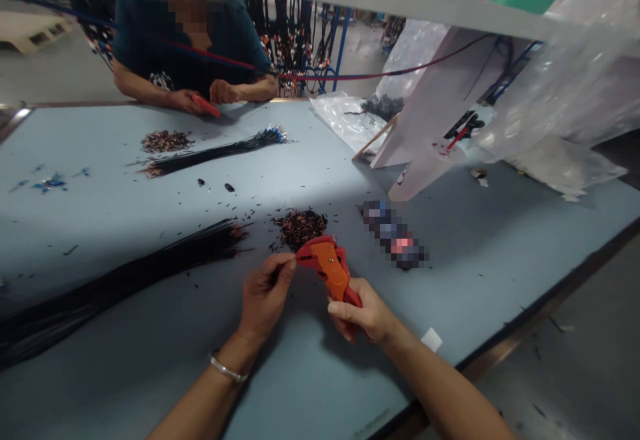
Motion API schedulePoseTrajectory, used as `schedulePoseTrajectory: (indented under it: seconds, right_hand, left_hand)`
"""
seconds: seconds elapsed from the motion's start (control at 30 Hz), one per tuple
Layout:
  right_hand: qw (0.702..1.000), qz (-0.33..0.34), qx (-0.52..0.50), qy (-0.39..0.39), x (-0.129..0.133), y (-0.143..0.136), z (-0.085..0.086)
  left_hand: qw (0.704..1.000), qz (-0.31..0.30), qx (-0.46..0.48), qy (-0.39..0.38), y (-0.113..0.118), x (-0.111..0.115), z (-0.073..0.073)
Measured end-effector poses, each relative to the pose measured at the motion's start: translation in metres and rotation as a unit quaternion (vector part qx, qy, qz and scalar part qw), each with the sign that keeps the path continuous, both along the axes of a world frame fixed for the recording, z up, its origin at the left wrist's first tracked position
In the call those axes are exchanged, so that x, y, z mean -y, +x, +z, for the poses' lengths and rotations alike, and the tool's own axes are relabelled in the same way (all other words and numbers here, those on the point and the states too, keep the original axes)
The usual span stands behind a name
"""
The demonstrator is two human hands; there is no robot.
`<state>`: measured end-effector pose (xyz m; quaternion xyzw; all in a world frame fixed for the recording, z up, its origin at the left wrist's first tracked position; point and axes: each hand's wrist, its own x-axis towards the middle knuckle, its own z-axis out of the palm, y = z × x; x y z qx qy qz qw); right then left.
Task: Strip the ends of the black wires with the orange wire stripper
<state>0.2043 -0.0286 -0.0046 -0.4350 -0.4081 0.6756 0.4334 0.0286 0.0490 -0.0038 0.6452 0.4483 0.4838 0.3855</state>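
Observation:
My right hand (pixel 363 310) is wrapped round the handles of an orange and red wire stripper (pixel 330 267), whose head points up and to the left. At the tip of its jaws, the thumb and forefinger of my left hand (pixel 267 290) are pinched together. Whatever lies between those fingers is too thin or too hidden to make out. Just beyond the tool is a heap of small black and copper-coloured offcuts (pixel 301 228). A long bundle of black wires (pixel 125 277) stretches across the table to the left, its copper-coloured ends towards the heap.
Across the table (pixel 240 387), a person (pixel 190 47) holds a red tool (pixel 206 105). Near them lie another wire bundle (pixel 215 152) and offcut pile (pixel 165 141). A plastic cup (pixel 425 173) leans by the white upright panel (pixel 415 93). A blurred-out object (pixel 394 235) lies right of the heap.

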Motion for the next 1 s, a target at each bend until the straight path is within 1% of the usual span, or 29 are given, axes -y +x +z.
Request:
schedulePoseTrajectory:
  seconds: [0.2,0.53,0.67,0.73,0.83,0.9,0.93,1.0]
  right_hand:
    - [0.999,-0.004,-0.042,-0.028,-0.001,0.003,0.001]
    - [0.993,-0.02,-0.077,-0.081,-0.003,0.009,-0.001]
    - [0.994,-0.009,-0.079,-0.08,-0.004,0.011,-0.001]
    - [0.993,-0.017,-0.085,-0.078,-0.005,0.015,-0.001]
    - [0.99,-0.079,-0.096,-0.064,-0.007,0.023,0.002]
    - [0.989,-0.111,-0.085,-0.053,-0.008,0.025,0.004]
    - [0.99,-0.107,-0.074,-0.05,-0.008,0.025,0.005]
    - [0.996,-0.068,-0.048,-0.042,-0.008,0.022,0.006]
  left_hand:
    - [0.999,-0.003,-0.035,0.01,0.002,0.002,0.0]
    - [0.998,-0.004,-0.052,0.02,0.006,0.003,0.004]
    - [0.999,-0.005,-0.049,0.016,0.006,0.003,0.004]
    - [0.999,0.003,-0.044,0.01,0.004,0.002,0.004]
    - [0.999,0.036,-0.031,-0.008,0.001,0.0,0.004]
    - [0.999,0.039,-0.022,-0.015,0.0,-0.001,0.003]
    - [0.999,0.029,-0.019,-0.015,0.001,-0.001,0.002]
    - [1.0,0.01,-0.022,-0.013,0.003,0.0,0.001]
